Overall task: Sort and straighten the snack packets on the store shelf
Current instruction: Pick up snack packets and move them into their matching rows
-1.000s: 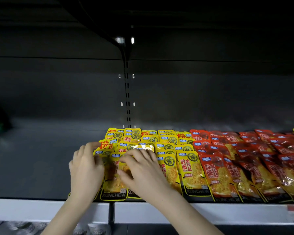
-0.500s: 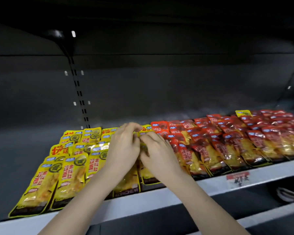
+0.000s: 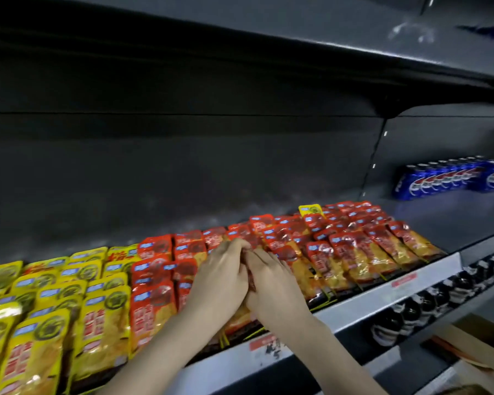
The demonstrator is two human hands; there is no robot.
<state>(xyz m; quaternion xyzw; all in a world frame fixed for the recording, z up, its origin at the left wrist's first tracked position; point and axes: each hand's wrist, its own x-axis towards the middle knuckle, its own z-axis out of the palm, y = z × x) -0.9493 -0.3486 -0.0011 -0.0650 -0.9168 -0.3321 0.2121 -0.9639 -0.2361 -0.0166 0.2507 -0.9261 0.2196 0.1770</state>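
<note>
Red packets (image 3: 337, 252) near the shelf (image 3: 368, 302) front edge: left hand (image 3: 220, 280) and right hand (image 3: 274, 283) meet, likely squaring a row; fingers (image 3: 264, 256) bent, grip unclear

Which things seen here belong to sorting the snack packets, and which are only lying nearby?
Belong to the job:
red packets
yellow packets
lone yellow packet at the back among the red ones
shelf
left hand and right hand, both on the red packets

Only nearby:
blue cans
black-and-white packs on the lower shelf
cardboard box
</note>
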